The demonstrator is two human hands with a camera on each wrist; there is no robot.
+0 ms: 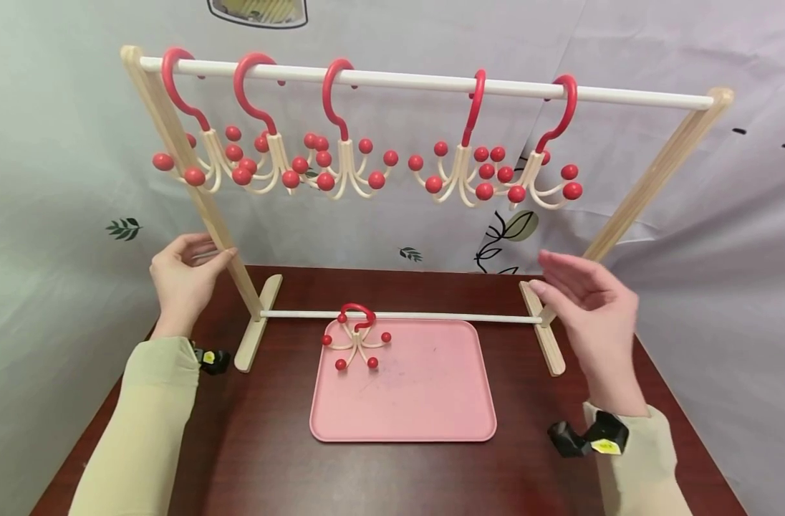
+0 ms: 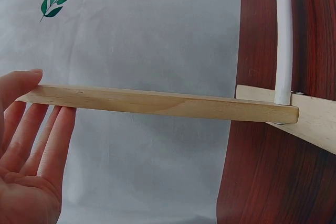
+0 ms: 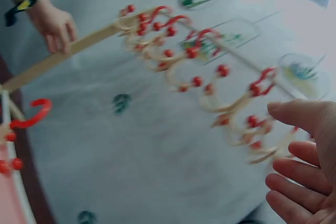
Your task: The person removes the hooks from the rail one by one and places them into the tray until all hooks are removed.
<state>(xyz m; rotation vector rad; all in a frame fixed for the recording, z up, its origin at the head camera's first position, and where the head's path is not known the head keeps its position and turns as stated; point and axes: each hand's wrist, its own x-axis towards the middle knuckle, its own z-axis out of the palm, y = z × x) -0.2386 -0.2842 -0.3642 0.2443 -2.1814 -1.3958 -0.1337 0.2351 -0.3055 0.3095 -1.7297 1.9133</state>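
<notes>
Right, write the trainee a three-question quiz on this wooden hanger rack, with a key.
1. How many cream, ball-tipped hangers with red hooks hang from the white upper rail?

2. True or false: another hanger lies on the flat pink rectangular tray.

3. Which does the person's left hand hold?
A) the tray
B) the pale wooden left post
C) the white lower bar

Key: 1. Five. 2. True. 3. B.
</notes>
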